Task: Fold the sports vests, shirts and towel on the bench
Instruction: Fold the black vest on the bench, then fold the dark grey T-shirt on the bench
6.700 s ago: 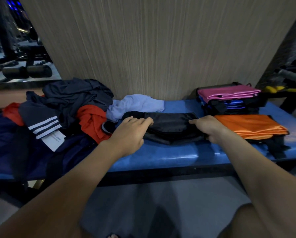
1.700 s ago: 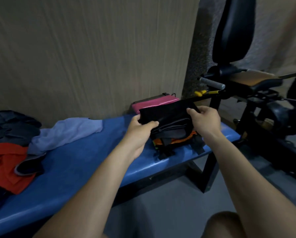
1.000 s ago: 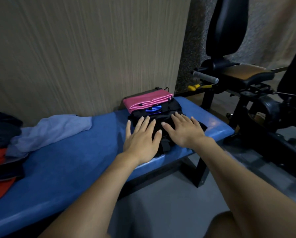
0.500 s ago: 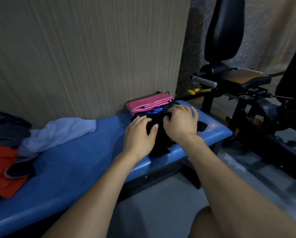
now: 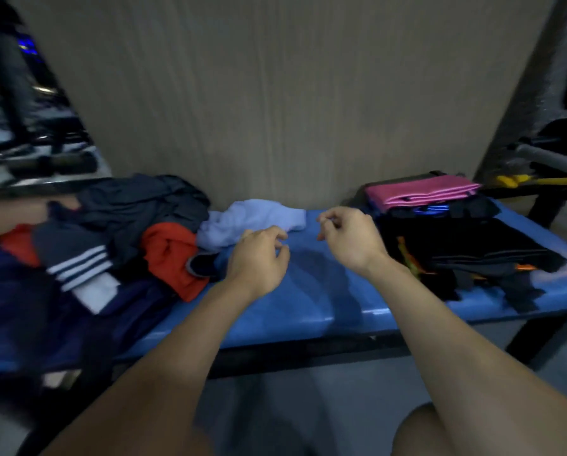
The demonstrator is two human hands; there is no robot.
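**A:** whole frame's smeared tbh. The gym machine at 10 o'clock is just dark streaks, cut off by the left edge. Can't tell what it is.

**B:** same at 3 o'clock, the grey bar and yellow handle run out of frame. And the black folded top covers nearly all of the orange piece under it, only slivers poke out.

**A:** clothes pile at 9 o'clock is a tangle, the navy garment gets chopped by the edge. The left hand hides part of the bench behind it.
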